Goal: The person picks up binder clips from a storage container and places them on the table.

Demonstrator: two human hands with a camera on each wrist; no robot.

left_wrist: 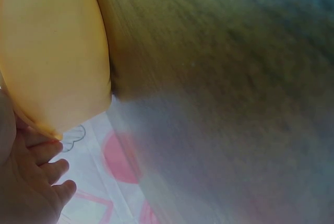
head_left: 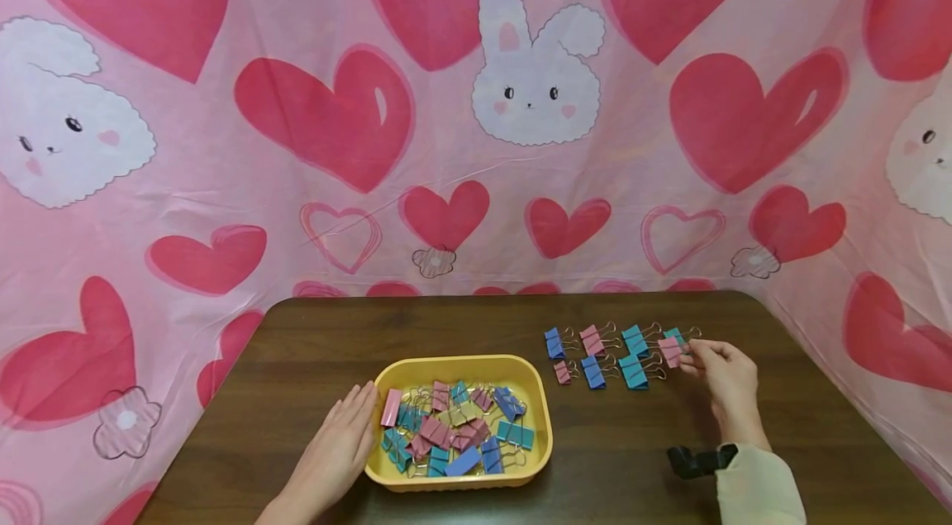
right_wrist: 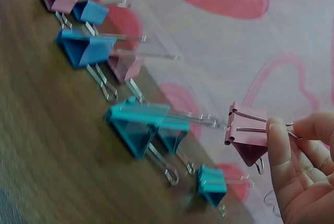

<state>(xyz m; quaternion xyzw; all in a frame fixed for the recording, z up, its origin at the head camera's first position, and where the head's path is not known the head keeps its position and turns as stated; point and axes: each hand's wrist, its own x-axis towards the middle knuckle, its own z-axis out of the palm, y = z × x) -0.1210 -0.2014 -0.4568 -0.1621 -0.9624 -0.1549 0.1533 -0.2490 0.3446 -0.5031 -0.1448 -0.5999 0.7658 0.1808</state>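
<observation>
A pink cloth [head_left: 640,120] printed with red hearts and white rabbits fills the background. Below it spreads the dark wood-grain surface [head_left: 632,442], carrying a yellow rectangular tray [head_left: 454,485] with rounded corners. A heap of binder clips [head_left: 437,431] in pink, teal, blue and yellow lies inside the tray.

Of the 2 hands, the left hand [head_left: 338,438] reaches along the tray's left end, fingers extended, touching its outer side without closing around it. The right hand [head_left: 725,380], below a pale sleeve [head_left: 759,488] and a black strap [head_left: 699,463], is nearly closed: thumb and finger pinch the wire handles of 1 pink binder clip [right_wrist: 248,143]. Seen from the head, that clip partly covers a teal clip behind it; whether it touches the surface, I cannot tell.

To the right of the tray, 7 clips lie in 2 rows, handles pointing right. The 2 large teal clips [head_left: 633,373] sit 1 behind the other. Left of them are a front blue clip [head_left: 592,373] and a back pink clip [head_left: 592,340]. Smaller are the back-left blue clip [head_left: 554,343], the rightmost teal clip [right_wrist: 210,185] and the front-left pink clip [head_left: 562,373].
</observation>
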